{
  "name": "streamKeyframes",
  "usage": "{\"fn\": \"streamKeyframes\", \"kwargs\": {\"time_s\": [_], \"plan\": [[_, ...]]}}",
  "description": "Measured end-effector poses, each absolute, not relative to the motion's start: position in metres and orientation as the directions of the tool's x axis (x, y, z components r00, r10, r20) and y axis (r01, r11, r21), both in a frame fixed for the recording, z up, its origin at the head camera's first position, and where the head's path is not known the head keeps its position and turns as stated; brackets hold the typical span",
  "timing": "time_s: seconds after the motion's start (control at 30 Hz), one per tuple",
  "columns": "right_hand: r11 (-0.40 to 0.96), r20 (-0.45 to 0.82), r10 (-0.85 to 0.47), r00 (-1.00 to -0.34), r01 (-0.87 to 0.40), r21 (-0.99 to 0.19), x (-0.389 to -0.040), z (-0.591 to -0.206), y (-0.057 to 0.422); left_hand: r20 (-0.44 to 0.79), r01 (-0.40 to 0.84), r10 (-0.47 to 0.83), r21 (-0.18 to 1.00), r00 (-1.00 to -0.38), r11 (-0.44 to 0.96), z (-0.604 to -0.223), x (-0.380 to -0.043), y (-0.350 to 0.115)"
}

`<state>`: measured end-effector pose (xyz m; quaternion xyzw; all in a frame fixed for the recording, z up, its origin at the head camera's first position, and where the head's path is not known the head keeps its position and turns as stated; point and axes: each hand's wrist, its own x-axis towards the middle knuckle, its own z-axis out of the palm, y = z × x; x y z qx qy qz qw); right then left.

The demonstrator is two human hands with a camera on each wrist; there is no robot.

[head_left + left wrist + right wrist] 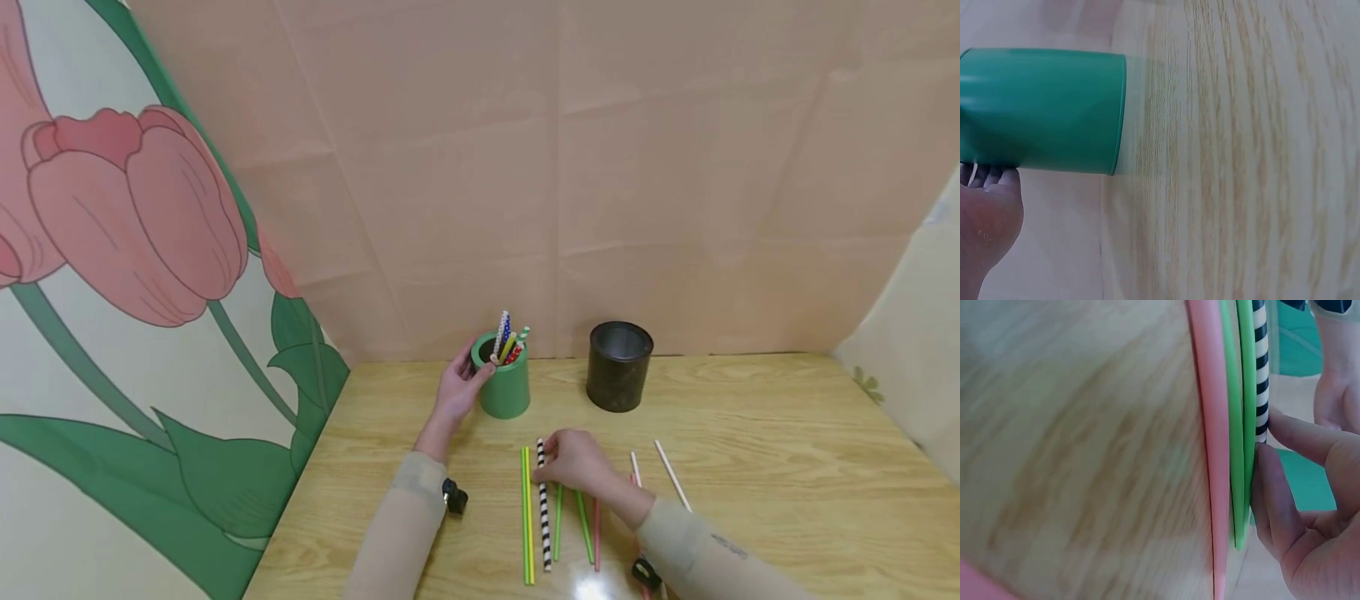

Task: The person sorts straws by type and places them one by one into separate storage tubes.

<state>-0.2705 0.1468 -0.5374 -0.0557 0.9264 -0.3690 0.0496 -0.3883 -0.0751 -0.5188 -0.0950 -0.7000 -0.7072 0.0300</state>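
Note:
My left hand holds a green cup by its left side and rim, at the back of the table. Several patterned and coloured paper straws stand in that cup. In the left wrist view the cup's smooth wall fills the upper left. Below it my right hand pinches a black-and-white striped straw near its far end. The right wrist view has thumb and fingers on either side of this straw. Just left of it lie a green straw and a yellow straw.
A black cup stands at the back, right of the green one. Loose green straws, a pink straw and a white straw lie around and beyond my right hand. A pinkish covering hangs behind the wooden table.

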Motion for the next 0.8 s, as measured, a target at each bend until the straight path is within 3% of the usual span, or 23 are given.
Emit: {"fn": "streamKeyframes", "kwargs": {"time_s": [0.8], "plan": [[0.737,-0.057,-0.105,-0.993,-0.040,-0.675,-0.2716,-0.5366,0.1428,0.179,0.177,0.095,0.984,-0.979,-0.032,-0.5197,-0.3890,-0.0759]]}}
